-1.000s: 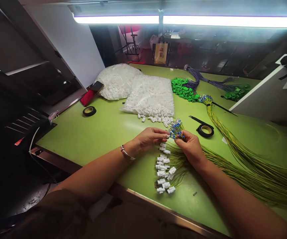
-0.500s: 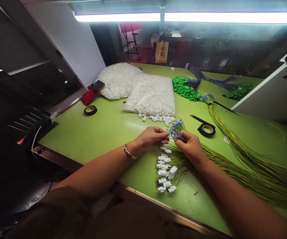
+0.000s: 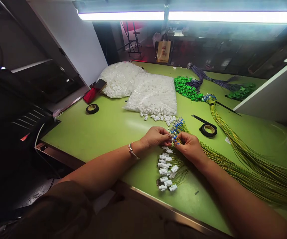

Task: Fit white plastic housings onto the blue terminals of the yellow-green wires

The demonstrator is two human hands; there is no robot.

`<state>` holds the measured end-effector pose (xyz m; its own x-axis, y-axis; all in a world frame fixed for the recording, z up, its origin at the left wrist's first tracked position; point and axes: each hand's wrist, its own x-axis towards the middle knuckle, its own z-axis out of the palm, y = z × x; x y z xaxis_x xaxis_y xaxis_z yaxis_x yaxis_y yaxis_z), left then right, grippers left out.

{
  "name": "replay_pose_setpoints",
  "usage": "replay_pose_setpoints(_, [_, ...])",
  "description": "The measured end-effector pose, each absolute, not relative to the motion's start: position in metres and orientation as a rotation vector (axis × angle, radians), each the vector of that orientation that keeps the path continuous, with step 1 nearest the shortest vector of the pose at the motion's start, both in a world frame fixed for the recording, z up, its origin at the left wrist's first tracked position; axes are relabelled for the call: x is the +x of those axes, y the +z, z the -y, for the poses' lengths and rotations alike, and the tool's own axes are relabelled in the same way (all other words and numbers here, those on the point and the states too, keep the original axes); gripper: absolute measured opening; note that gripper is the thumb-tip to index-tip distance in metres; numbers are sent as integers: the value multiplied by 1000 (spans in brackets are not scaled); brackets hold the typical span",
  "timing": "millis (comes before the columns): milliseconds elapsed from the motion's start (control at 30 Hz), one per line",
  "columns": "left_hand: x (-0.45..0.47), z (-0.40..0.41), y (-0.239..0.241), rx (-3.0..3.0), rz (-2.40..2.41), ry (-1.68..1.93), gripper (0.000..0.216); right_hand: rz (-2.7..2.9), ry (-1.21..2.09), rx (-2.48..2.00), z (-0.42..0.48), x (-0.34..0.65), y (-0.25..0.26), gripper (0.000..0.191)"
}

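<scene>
My left hand (image 3: 157,136) is closed in a pinch on a small white connector housing, mostly covered by the fingertips. Just to its right, my right hand (image 3: 188,145) pinches a yellow-green wire close to its blue-sleeved end. The fingertips of both hands nearly meet. Behind them lies a bundle of yellow-green wires (image 3: 223,161), its blue and silver terminal ends (image 3: 177,124) fanned out. Below my left hand, white connectors (image 3: 165,165) fitted on wires lie in a loose column on the green table (image 3: 138,169).
Clear bags (image 3: 154,93) of white connectors stand at the back, with loose ones spilled in front. Black tape rolls (image 3: 92,109) lie left and right. Green connectors (image 3: 186,88) on grey wires and a second tied wire bundle (image 3: 230,129) lie to the right.
My right hand has drawn slightly down from the terminal ends, and a single wire end now meets the connector at my left fingertips. The view has shifted a little.
</scene>
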<state>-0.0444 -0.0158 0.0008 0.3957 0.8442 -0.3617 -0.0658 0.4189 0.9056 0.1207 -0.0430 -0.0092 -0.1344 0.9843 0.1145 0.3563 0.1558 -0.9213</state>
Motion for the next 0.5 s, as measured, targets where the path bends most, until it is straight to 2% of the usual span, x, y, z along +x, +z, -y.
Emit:
replay_pose_setpoints(233, [-59, 14, 3, 1178, -960, 627, 33, 1404, 1171, -1380, 41, 125, -2, 18])
replay_pose_setpoints(400, [-83, 10, 20, 1616, -784, 200, 23, 1267, 1144, -1376, 40, 126, -3, 26])
replay_pose_setpoints(500, [-95, -5, 24, 1856, -1093, 407, 20, 1231, 1141, -1385, 39, 125, -7, 32])
